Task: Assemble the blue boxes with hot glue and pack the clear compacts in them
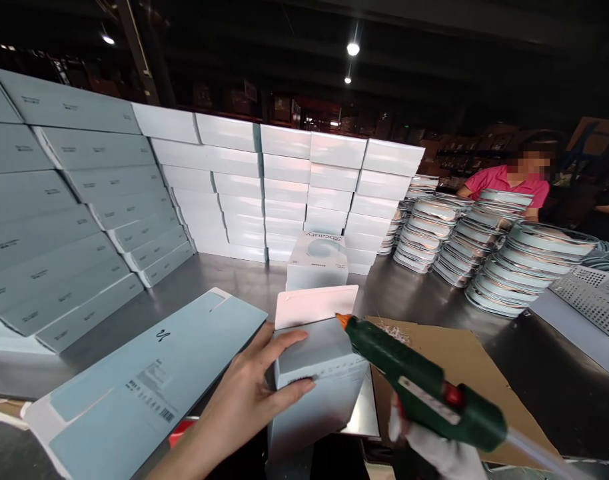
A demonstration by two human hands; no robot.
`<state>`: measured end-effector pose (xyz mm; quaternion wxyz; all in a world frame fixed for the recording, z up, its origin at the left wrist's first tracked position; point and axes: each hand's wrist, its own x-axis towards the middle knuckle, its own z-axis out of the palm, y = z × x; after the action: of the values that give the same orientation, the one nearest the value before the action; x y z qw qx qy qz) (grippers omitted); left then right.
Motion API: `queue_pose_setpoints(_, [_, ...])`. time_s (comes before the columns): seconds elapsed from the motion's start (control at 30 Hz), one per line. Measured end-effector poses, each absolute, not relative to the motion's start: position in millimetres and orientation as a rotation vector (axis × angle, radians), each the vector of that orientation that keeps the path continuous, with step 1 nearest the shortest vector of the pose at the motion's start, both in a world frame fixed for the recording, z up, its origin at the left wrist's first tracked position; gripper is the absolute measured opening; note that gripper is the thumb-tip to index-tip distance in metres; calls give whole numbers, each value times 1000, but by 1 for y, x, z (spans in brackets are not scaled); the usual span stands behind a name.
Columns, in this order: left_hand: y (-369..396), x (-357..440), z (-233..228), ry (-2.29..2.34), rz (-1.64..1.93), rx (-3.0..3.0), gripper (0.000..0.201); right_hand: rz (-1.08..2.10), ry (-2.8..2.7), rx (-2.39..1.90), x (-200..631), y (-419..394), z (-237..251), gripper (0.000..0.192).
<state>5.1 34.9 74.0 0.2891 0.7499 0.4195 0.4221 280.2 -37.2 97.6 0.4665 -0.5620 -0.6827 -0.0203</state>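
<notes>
A light blue carton (317,400) stands upright in front of me, its pale end flap (312,305) raised. Bare, my left hand (257,380) grips this carton from the left, thumb and fingers spread along its near and top faces. A white glove covers my right hand (429,443), which is closed around a green glue gun (424,383). The orange nozzle of the gun is at the base of the raised flap, close to the carton's top edge; whether it touches cannot be made out. A clear glue stick (534,457) sticks out of the gun's back end.
A flattened blue carton (159,380) lies at left. Walls of stacked boxes (284,180) line the table's far side, with one printed box (318,257) before them. Brown cardboard (459,360) lies at right. Stacks of bundled sheets (524,273) stand near a person in pink (494,180).
</notes>
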Motion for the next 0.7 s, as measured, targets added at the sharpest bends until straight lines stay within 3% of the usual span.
queue_pose_setpoints(0.13, [50,-15,51,1055,1164,2003,47,879,-1079,-1264,312,-37,78,31])
queue_pose_setpoints(0.2, [56,-23,45,979,1156,2024,50,1154,-588,-1224,336,-33,61,27])
queue_pose_setpoints(0.27, [58,-28,48,891,1117,2037,52,1148,-414,-1328,362,-33,48,33])
queue_pose_setpoints(0.4, [56,-29,65,834,1018,2056,53,911,-644,-1791,405,-42,47,45])
queue_pose_setpoints(0.53, [56,-28,76,829,994,2041,53,577,-903,-2018,385,-38,71,38])
queue_pose_setpoints(0.57, [56,-28,78,818,1002,2028,51,501,-1009,-1933,367,-32,77,48])
queue_pose_setpoints(0.6, [56,-28,78,809,1011,2014,50,511,-1108,-1739,348,-24,82,69])
queue_pose_setpoints(0.67, [56,-28,76,808,1010,1998,48,745,-1380,-1428,311,-8,87,103])
queue_pose_setpoints(0.7, [56,-28,73,817,1000,2001,48,847,-1480,-1298,297,0,87,111])
